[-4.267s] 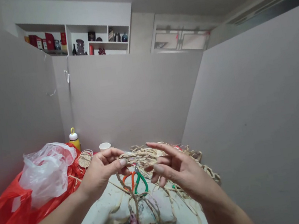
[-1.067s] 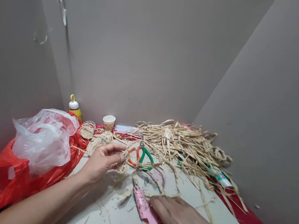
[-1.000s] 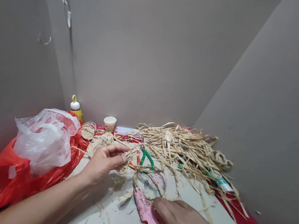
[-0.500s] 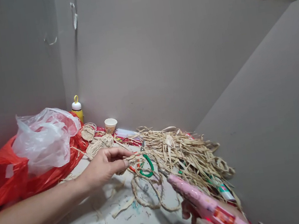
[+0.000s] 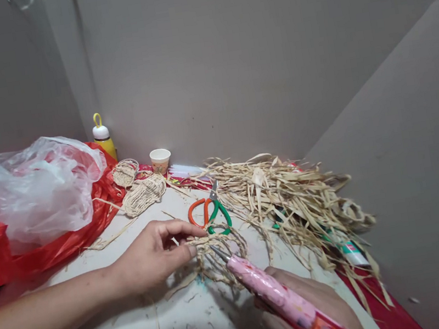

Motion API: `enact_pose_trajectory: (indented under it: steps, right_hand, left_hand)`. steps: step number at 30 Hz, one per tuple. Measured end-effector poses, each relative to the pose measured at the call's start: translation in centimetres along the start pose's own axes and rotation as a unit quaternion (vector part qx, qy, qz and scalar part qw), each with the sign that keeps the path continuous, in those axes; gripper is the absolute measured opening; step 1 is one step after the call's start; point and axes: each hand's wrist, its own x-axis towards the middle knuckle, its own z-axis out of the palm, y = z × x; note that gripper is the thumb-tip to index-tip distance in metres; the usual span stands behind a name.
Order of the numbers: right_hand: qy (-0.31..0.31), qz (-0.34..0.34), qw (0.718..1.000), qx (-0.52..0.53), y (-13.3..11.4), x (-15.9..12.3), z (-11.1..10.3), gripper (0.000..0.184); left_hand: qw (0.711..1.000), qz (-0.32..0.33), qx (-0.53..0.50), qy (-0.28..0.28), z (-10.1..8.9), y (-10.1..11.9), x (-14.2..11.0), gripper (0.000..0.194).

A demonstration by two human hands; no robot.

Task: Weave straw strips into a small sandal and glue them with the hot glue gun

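Observation:
Between the thumb and fingers of my left hand [image 5: 156, 255] is a pinched braided straw cord [image 5: 205, 244], its loops hanging down toward the table. My right hand [image 5: 311, 300] is wrapped round a pink hot glue gun [image 5: 267, 285]. The metal nozzle of the gun points up and left, close to the cord; whether it touches I cannot tell. Just behind the cord lie scissors [image 5: 210, 213] with one orange and one green handle. Part of the cord is hidden by my left fingers and the gun.
A heap of dry straw strips [image 5: 282, 193] lies at the right, with a white-and-green bottle [image 5: 352, 252] under its edge. Coiled braided straw pieces [image 5: 144, 195], a paper cup [image 5: 160, 160] and a yellow bottle [image 5: 104, 141] stand behind. Red and clear plastic bags [image 5: 44, 192] fill the left.
The view has tilted down and shifted. The glue gun has come up and left, bringing its nozzle to the cord. My left hand keeps its pinch.

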Motion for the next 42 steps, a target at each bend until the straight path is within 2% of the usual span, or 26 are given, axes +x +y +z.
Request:
enact_pose_trajectory:
  steps: [5, 11, 17, 24, 31, 36, 42]
  right_hand:
    - [-0.022, -0.037, 0.996, -0.083, 0.8, -0.2, 0.5, 0.023]
    - [-0.05, -0.118, 0.971, -0.201, 1.2, 0.5, 0.4, 0.024]
    - [-0.061, -0.154, 0.963, -0.214, 1.6, 0.7, 0.2, 0.019]
    - [-0.024, -0.187, 0.953, -0.238, 1.4, 0.7, 0.4, 0.026]
    - [-0.012, -0.222, 0.946, -0.236, 0.9, 1.1, 0.3, 0.027]
    - [-0.03, -0.19, 0.963, -0.188, 1.1, 0.8, 0.3, 0.029]
    - [-0.02, -0.183, 0.958, -0.218, 1.6, 0.5, 0.3, 0.036]
  left_hand:
    - [1.0, -0.006, 0.007, -0.005, -0.1, -0.8, 0.1, 0.027]
    - [0.995, 0.027, 0.092, 0.024, 0.2, -0.6, -0.1, 0.02]
    - [0.992, 0.054, 0.11, 0.021, 0.5, -0.6, 0.0, 0.016]
    - [0.999, 0.02, 0.031, -0.016, 0.4, -0.8, 0.2, 0.016]
    - [0.999, 0.02, 0.044, -0.002, 0.6, -0.7, 0.3, 0.014]
    - [0.995, 0.039, 0.087, 0.014, 0.7, -0.5, 0.0, 0.014]
    - [0.992, 0.057, 0.107, 0.02, 0.8, -0.4, 0.1, 0.015]
